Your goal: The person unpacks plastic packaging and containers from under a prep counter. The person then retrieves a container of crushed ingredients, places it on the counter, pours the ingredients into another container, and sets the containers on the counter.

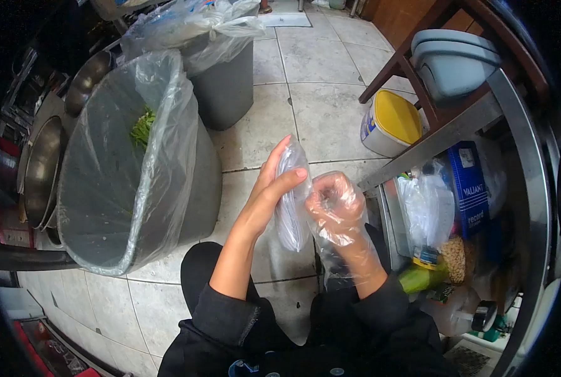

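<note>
Bare, my left hand [263, 195] holds a folded bundle of clear plastic [290, 210] between its thumb and fingers, in the middle of the view. Just right of it, my right hand [338, 204] is inside a loose clear plastic bag or glove [349, 242] that reaches down over the wrist. Its fingers are curled against the right side of the bundle, and whether they grip the plastic is hard to make out.
A large grey bin [202, 182] with a clear liner and greens inside stands left, another bin [227, 85] behind it. To the right are a yellow-lidded tub [398, 116], a metal-framed shelf [453, 141] of packages and a stool [390, 72] holding grey-blue containers [456, 66].
</note>
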`<move>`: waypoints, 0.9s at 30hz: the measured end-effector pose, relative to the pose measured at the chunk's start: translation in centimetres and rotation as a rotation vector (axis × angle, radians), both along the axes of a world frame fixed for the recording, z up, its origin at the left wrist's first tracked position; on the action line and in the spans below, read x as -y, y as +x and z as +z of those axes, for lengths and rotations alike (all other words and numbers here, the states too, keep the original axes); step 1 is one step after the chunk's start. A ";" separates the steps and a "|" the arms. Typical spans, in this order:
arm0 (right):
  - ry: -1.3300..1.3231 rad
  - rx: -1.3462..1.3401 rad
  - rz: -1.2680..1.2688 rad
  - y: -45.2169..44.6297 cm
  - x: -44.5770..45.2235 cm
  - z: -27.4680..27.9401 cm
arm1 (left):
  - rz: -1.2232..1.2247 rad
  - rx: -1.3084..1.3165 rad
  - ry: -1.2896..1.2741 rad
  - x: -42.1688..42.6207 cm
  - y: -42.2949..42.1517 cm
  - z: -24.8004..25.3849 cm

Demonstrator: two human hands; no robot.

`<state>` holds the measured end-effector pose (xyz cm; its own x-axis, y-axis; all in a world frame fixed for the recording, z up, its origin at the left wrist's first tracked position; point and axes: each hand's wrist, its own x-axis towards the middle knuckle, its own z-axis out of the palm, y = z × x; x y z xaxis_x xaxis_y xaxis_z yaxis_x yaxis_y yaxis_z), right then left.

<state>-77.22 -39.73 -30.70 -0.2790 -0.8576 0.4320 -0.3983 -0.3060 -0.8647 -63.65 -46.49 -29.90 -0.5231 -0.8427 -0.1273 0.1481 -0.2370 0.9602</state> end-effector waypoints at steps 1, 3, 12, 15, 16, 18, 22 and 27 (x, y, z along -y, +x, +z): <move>-0.037 -0.114 0.017 0.0 -0.1 0.6 | -0.022 0.006 -0.030 0.1 0.1 0.2; -0.072 -0.227 0.040 0.0 -0.2 0.6 | -0.022 -0.001 -0.007 0.1 0.2 0.5; -0.184 -0.645 0.032 -0.5 -0.2 0.8 | -0.056 0.003 -0.093 0.2 0.6 0.1; -0.202 -0.581 0.065 -0.8 -0.3 0.0 | -0.062 0.007 -0.137 0.4 0.6 0.0; -0.166 -0.545 0.039 -0.7 -0.4 0.7 | -0.057 0.014 -0.159 0.4 0.6 0.0; -0.130 -0.507 0.016 -0.5 -0.5 1.2 | -0.051 0.016 -0.150 0.3 0.7 0.2; -0.162 -0.469 -0.014 -0.2 -0.4 1.1 | -0.039 0.014 -0.174 0.3 0.7 0.1; -0.157 -0.440 -0.079 0.3 -0.4 1.2 | -0.046 0.044 -0.156 0.3 0.8 0.1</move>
<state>-76.93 -39.31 -29.53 -0.1019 -0.7560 0.6466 -0.7440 -0.3735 -0.5540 -62.81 -46.78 -29.77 -0.5580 -0.8296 -0.0203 0.0980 -0.0901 0.9911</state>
